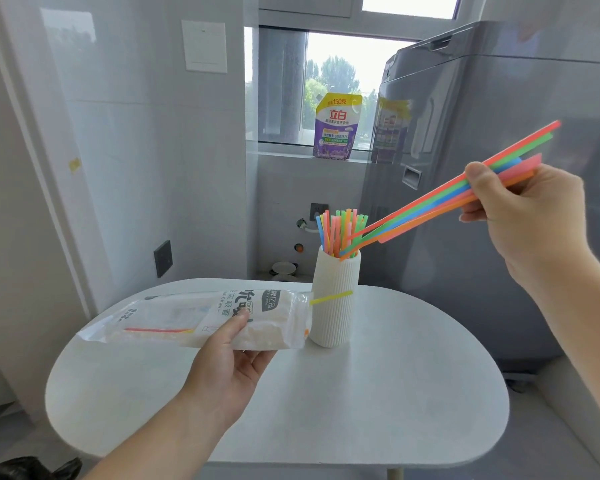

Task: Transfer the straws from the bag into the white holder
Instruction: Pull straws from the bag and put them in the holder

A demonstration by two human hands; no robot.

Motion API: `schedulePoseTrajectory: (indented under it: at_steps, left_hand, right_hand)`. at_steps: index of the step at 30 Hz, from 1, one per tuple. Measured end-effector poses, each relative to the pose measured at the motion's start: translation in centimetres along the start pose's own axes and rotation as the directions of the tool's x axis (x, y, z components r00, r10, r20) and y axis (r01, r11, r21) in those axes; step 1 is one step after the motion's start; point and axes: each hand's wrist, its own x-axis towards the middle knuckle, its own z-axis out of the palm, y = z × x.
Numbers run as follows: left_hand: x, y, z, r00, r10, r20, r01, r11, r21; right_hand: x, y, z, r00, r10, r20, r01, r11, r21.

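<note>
Straws [440, 199] in red, green, blue, pink and orange make a loose bundle pinched in the right hand [520, 216], thumb on top and fingers curled beneath. The bundle slants down to the left, and its lower ends reach the mouth of the white holder [333, 303], a ribbed vase-like cup standing upright on the white table [395, 393]. The holder already contains an upright cluster of straws [340, 230] in mixed bright colours, their tops well above its rim. The left hand [229, 368] grips the clear plastic bag [201, 318] from below, thumb pressed on its printed face, holding it roughly level just above the table with its open end just beside the holder. Inside the bag lies one red and orange straw [158, 330], and a yellow straw [330, 297] pokes out of the opening across the front of the holder.
</note>
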Motion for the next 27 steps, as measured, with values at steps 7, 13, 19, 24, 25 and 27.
schedulePoseTrajectory:
  at_steps: [7,13,19,24,25,27]
  left_hand:
    - [-0.1,-0.2,0.0,1.0,-0.01,0.01,0.01,1.0,0.004]
    - [-0.1,-0.1,-0.1,0.999,-0.023,0.024,0.022,1.0,0.012]
    - [-0.1,-0.3,-0.1,0.999,-0.017,0.036,0.016,1.0,0.026]
    - [0.0,-0.2,-0.1,0.999,-0.007,0.045,0.006,0.999,0.035]
    - [0.0,-0.3,-0.2,0.999,-0.006,0.045,0.004,0.999,0.035]
    - [0.0,-0.2,-0.2,0.999,-0.005,0.049,0.004,0.999,0.034]
  right_hand:
    - [-0.6,-1.0,1.2,0.995,-0.099,0.009,0.099,0.994,-0.056]
    - [-0.6,-1.1,2.6,0.991,-0.09,0.098,0.101,0.988,-0.117]
    - [0.3,-1.4,4.7,0.986,-0.074,0.149,0.097,0.983,-0.154]
    - [1.4,-1.8,6.4,0.98,-0.084,0.181,0.119,0.974,-0.192]
    - [1.6,-1.8,6.7,0.978,-0.085,0.191,0.124,0.972,-0.2]
    - [1.9,-1.8,7.4,0.974,-0.08,0.211,0.125,0.97,-0.208]
